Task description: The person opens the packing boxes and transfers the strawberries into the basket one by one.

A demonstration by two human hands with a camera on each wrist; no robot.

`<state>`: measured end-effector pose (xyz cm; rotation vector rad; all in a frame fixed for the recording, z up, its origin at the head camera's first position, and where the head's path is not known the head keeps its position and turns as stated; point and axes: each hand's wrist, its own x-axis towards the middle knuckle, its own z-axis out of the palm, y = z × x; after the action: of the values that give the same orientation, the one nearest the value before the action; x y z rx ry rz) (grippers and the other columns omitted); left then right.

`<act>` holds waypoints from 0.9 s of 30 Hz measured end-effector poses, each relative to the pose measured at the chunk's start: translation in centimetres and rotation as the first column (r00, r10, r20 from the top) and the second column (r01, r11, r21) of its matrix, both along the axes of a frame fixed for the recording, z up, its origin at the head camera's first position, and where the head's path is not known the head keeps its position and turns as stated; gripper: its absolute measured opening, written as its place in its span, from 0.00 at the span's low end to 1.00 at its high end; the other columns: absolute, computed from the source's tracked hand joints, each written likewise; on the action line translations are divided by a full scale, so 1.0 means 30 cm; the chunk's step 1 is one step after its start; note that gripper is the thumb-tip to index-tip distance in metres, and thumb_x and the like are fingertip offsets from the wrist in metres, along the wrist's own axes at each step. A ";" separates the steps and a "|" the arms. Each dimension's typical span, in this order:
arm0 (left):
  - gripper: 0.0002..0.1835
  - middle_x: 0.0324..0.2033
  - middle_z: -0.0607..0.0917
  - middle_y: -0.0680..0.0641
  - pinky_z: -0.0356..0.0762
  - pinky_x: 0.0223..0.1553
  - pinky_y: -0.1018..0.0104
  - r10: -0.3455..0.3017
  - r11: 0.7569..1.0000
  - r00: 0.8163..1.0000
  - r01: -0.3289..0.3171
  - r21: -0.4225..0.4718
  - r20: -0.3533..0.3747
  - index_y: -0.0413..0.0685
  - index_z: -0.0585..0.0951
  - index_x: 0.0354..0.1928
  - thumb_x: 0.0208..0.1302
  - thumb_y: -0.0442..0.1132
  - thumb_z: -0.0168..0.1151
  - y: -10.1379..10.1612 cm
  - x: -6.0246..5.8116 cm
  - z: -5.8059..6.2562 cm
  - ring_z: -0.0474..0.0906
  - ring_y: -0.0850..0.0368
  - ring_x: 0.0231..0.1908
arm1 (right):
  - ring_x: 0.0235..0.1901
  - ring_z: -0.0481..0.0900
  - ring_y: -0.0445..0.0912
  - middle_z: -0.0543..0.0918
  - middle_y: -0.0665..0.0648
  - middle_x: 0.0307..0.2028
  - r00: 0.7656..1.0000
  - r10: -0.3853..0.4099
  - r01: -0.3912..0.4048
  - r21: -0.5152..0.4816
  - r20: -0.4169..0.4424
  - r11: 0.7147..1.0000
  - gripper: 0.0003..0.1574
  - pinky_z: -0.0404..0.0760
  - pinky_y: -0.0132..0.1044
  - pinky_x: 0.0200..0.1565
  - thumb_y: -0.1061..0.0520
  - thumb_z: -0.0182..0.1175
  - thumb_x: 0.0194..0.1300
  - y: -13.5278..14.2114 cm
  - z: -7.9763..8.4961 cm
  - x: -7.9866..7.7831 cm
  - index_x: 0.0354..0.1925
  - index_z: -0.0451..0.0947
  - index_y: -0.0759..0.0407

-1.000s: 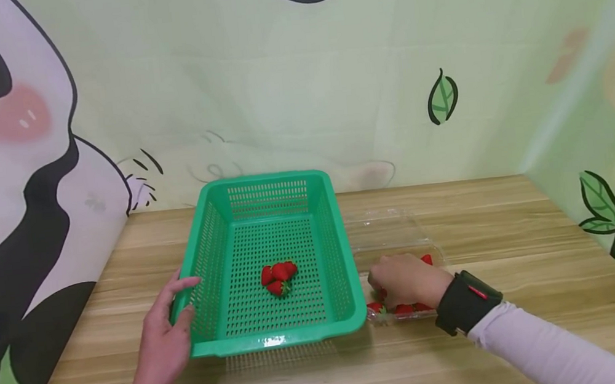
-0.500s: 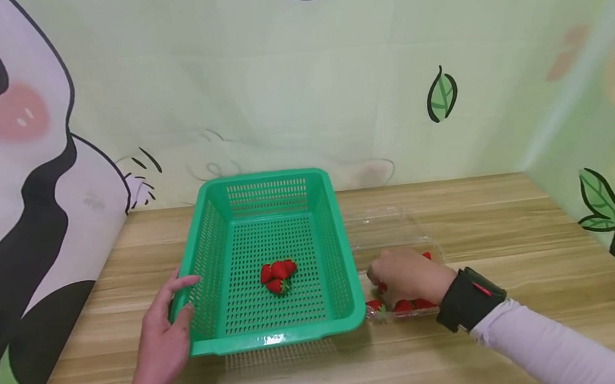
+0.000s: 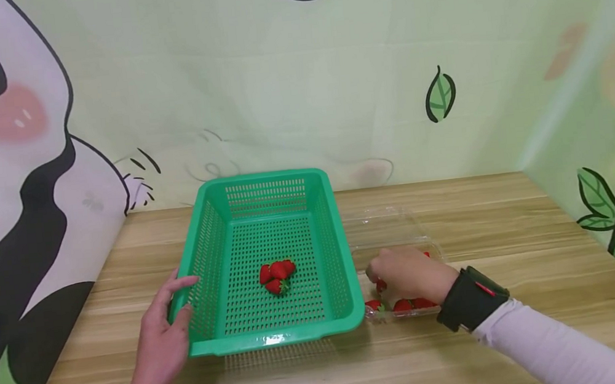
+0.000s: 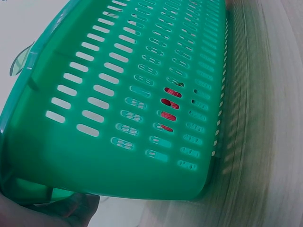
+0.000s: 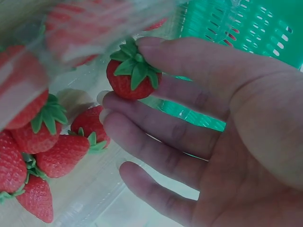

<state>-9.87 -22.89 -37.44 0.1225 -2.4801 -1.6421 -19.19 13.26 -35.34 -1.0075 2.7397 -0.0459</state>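
My left hand [image 3: 163, 332] grips the left rim of a green slotted plastic basket [image 3: 277, 339], which appears slightly tilted. Several strawberries [image 3: 277, 271] lie together on the basket's floor. To its right, my right hand [image 3: 408, 274] reaches into a clear plastic clamshell box [image 3: 383, 231] with its lid folded back. Between thumb and fingers, that hand pinches a strawberry [image 5: 132, 75] by its leafy end, as the right wrist view shows. More strawberries [image 5: 61, 155] sit in the box around the fingertips. In the left wrist view, red fruit shows through the slots of the basket wall [image 4: 85, 165].
The basket and box stand side by side on a wood-grain table [image 3: 488, 218]. A cloth backdrop [image 3: 276, 96] printed with a panda and leaves rises behind the table and along both sides.
My right hand has shifted slightly within the box, and a strawberry shows more clearly beneath its fingers. The left hand and the basket have stayed nearly still.
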 end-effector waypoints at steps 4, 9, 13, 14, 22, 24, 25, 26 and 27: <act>0.21 0.72 0.50 0.54 0.55 0.59 0.44 -0.003 1.000 1.000 0.003 -0.002 0.003 0.48 0.68 0.62 0.68 0.30 0.41 0.000 0.000 0.001 0.45 0.50 0.69 | 0.21 0.66 0.42 0.71 0.45 0.18 0.999 0.020 -0.020 0.002 -0.036 1.000 0.07 0.70 0.38 0.23 0.60 0.66 0.44 -0.001 0.003 0.000 0.26 0.79 0.53; 0.22 0.72 0.50 0.54 0.57 0.58 0.45 0.007 1.000 1.000 -0.007 -0.002 0.016 0.49 0.68 0.62 0.68 0.30 0.41 0.000 -0.002 0.002 0.45 0.49 0.68 | 0.21 0.68 0.42 0.73 0.44 0.19 0.998 0.032 -0.033 -0.016 -0.052 0.999 0.08 0.72 0.38 0.25 0.55 0.68 0.47 -0.002 0.011 0.000 0.28 0.80 0.54; 0.22 0.72 0.50 0.54 0.59 0.58 0.45 0.011 1.000 1.000 -0.011 0.002 0.016 0.49 0.68 0.62 0.68 0.30 0.41 0.001 -0.002 0.003 0.46 0.49 0.68 | 0.21 0.68 0.42 0.72 0.44 0.20 0.999 0.021 -0.022 -0.046 -0.028 0.999 0.09 0.71 0.37 0.25 0.55 0.68 0.48 -0.003 0.027 0.000 0.29 0.80 0.55; 0.22 0.72 0.50 0.54 0.58 0.58 0.45 0.011 1.000 1.000 -0.011 0.001 0.014 0.49 0.68 0.62 0.68 0.30 0.41 0.002 -0.002 0.004 0.46 0.49 0.68 | 0.21 0.68 0.42 0.72 0.44 0.20 1.000 0.018 -0.020 -0.054 -0.024 0.998 0.08 0.71 0.37 0.25 0.55 0.68 0.48 -0.002 0.032 -0.001 0.29 0.80 0.55; 0.22 0.72 0.50 0.54 0.58 0.58 0.44 0.013 1.000 1.000 -0.013 0.003 0.009 0.49 0.68 0.62 0.68 0.30 0.41 0.003 -0.001 0.005 0.46 0.49 0.68 | 0.22 0.69 0.42 0.75 0.46 0.22 0.998 0.014 -0.018 -0.073 -0.055 0.997 0.07 0.72 0.38 0.25 0.57 0.66 0.49 0.005 0.079 0.001 0.31 0.81 0.55; 0.22 0.72 0.50 0.55 0.59 0.57 0.45 0.013 1.000 1.000 -0.013 0.005 0.011 0.49 0.68 0.62 0.68 0.30 0.41 0.002 -0.001 0.004 0.47 0.49 0.68 | 0.22 0.70 0.41 0.75 0.46 0.22 0.999 0.009 -0.013 -0.075 -0.050 0.997 0.08 0.72 0.37 0.25 0.57 0.66 0.49 0.006 0.084 0.002 0.32 0.81 0.55; 0.22 0.72 0.50 0.54 0.59 0.57 0.45 0.013 1.000 1.000 -0.013 0.005 0.010 0.49 0.68 0.62 0.68 0.30 0.41 0.002 0.000 0.003 0.47 0.49 0.68 | 0.22 0.69 0.41 0.75 0.46 0.22 0.999 0.008 -0.012 -0.076 -0.052 0.997 0.08 0.72 0.37 0.24 0.57 0.66 0.49 0.007 0.085 0.002 0.32 0.81 0.55; 0.22 0.72 0.50 0.55 0.59 0.58 0.45 0.011 1.000 1.000 -0.011 0.006 0.011 0.49 0.68 0.62 0.68 0.30 0.41 0.002 0.000 0.002 0.46 0.49 0.68 | 0.21 0.69 0.41 0.75 0.46 0.22 0.999 0.006 -0.010 -0.076 -0.053 0.997 0.08 0.72 0.36 0.24 0.57 0.66 0.50 0.007 0.085 0.003 0.32 0.81 0.55; 0.22 0.72 0.50 0.55 0.59 0.58 0.45 0.011 1.000 1.000 -0.011 0.006 0.011 0.49 0.68 0.62 0.68 0.30 0.41 0.002 0.000 0.002 0.46 0.49 0.68 | 0.21 0.69 0.41 0.75 0.45 0.22 0.999 0.007 -0.011 -0.079 -0.054 0.997 0.08 0.72 0.36 0.24 0.57 0.66 0.50 0.008 0.085 0.003 0.33 0.82 0.55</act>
<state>-9.87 -22.84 -37.39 0.1458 -2.4788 -1.6489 -19.10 13.49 -32.79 -1.0568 2.8016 -0.1289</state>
